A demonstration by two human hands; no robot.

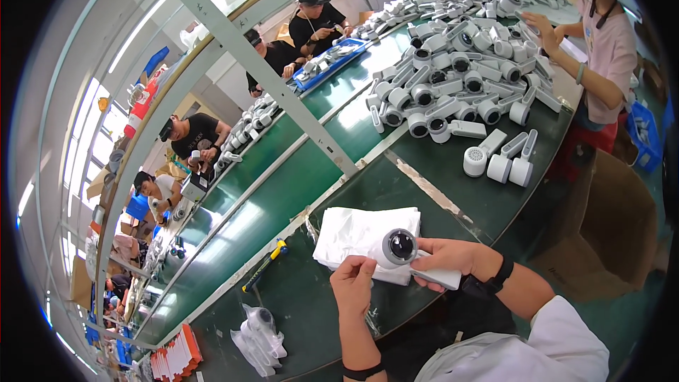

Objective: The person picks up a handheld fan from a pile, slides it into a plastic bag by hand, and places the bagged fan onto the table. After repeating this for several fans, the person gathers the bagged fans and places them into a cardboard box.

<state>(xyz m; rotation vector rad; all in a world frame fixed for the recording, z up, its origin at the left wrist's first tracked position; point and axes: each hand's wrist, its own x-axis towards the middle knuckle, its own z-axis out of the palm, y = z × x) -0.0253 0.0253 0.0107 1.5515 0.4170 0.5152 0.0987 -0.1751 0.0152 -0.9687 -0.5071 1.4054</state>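
My right hand (456, 260) is closed around the arm of a white security camera (400, 246), whose round head has a glossy dark lens facing up. Close against the left side of the camera head, my left hand (353, 283) pinches its thumb and fingertips together. What lies between them, if anything, is too small to make out. Under the camera is a stack of white plastic bags (343, 230) on the dark green table (311, 315). Two or so more cameras in clear bags (260, 338) lie at the table's front left.
A large heap of white cameras (460, 74) covers the far right, with several loose ones nearer. A yellow and black utility knife (265, 266) lies left. Beyond runs a green conveyor (262, 212) with people seated along it. A person (605, 49) stands right, near a cardboard box (601, 230).
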